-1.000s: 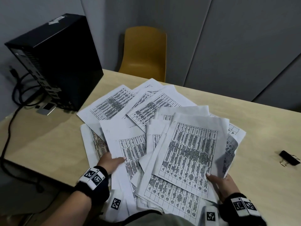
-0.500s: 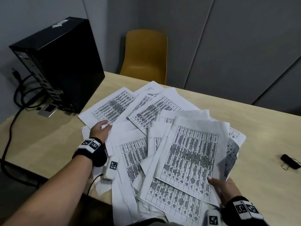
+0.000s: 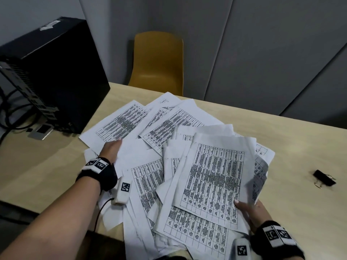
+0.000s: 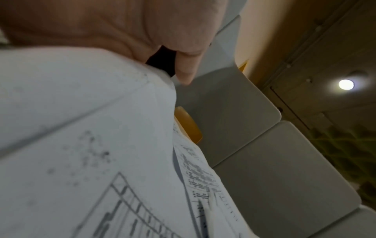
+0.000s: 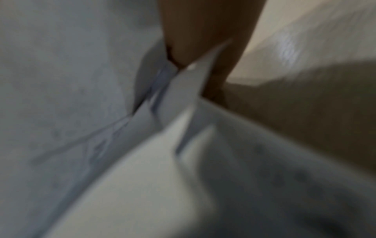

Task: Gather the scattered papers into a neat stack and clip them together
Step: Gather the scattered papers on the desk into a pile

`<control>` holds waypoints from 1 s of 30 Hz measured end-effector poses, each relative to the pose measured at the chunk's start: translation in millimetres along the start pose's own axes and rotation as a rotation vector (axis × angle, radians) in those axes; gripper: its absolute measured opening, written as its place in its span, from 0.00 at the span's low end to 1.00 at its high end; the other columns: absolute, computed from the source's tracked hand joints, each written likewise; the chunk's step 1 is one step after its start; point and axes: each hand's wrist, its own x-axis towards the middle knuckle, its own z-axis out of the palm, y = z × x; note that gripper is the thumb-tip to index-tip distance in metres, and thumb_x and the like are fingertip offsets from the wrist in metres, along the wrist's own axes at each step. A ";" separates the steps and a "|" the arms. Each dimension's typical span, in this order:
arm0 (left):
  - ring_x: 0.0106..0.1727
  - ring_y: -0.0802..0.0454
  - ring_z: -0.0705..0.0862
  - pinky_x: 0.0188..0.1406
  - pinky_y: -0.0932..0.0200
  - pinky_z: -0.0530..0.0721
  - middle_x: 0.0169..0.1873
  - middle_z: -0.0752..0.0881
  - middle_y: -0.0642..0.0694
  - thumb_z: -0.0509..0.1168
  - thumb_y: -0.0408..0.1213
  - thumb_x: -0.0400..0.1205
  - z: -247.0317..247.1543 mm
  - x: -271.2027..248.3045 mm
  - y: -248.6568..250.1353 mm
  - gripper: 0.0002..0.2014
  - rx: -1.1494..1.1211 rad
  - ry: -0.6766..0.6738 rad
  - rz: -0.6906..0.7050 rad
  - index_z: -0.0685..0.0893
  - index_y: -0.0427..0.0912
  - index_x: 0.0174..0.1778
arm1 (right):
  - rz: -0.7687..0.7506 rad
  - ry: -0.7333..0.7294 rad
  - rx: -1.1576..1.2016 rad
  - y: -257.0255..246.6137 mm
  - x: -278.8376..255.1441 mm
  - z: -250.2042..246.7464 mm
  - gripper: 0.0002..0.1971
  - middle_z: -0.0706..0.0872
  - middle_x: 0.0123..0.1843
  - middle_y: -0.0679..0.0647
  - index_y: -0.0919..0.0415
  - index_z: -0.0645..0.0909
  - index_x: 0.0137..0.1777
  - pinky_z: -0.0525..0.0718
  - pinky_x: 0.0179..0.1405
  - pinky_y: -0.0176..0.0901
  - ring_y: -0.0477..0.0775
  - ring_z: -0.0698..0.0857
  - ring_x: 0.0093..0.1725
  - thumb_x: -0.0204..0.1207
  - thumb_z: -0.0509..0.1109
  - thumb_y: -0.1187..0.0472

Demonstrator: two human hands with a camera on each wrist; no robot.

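Observation:
Several printed sheets of paper (image 3: 187,147) lie fanned and overlapping across the wooden table (image 3: 300,147). My right hand (image 3: 251,209) grips the near right corner of a loose pile (image 3: 212,181), thumb on top and fingers underneath; the right wrist view shows only blurred paper (image 5: 101,112). My left hand (image 3: 112,149) reaches to the far-left sheet (image 3: 120,122) and pinches its near edge, thumb on top. In the left wrist view, the thumb (image 4: 187,64) sits over a sheet corner (image 4: 101,128). A black binder clip (image 3: 324,180) lies alone at the right, away from both hands.
A black computer tower (image 3: 56,76) stands at the table's far left, cables (image 3: 11,117) trailing beside it. A yellow chair (image 3: 157,61) sits behind the table against grey wall panels. The near table edge (image 3: 56,209) runs under my left forearm.
My left hand has moved from the near sheets forward and left to the far-left sheet. The right hand keeps its hold on the pile.

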 end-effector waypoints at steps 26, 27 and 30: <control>0.39 0.44 0.83 0.30 0.61 0.88 0.43 0.84 0.32 0.68 0.19 0.74 0.0 -95.1 -80.6 0.09 -0.412 0.141 0.023 0.79 0.34 0.44 | -0.008 -0.014 0.159 9.3 6.7 0.6 0.06 0.85 0.37 0.65 0.64 0.78 0.41 0.82 0.46 0.57 0.65 0.84 0.39 0.72 0.69 0.75; 0.39 0.44 0.83 0.33 0.56 0.88 0.41 0.83 0.36 0.67 0.16 0.74 1.8 -99.8 -84.7 0.15 -0.395 0.130 0.028 0.76 0.35 0.51 | -0.003 -0.011 0.156 10.3 7.8 0.7 0.05 0.86 0.39 0.67 0.64 0.79 0.42 0.83 0.48 0.60 0.67 0.84 0.41 0.72 0.69 0.74; 0.45 0.41 0.83 0.52 0.41 0.83 0.44 0.84 0.40 0.64 0.13 0.74 7.5 -113.5 -93.0 0.23 -0.293 0.017 -0.021 0.71 0.40 0.58 | 0.003 0.006 0.150 12.5 8.8 1.4 0.05 0.87 0.43 0.70 0.64 0.80 0.42 0.82 0.54 0.68 0.70 0.86 0.45 0.71 0.71 0.73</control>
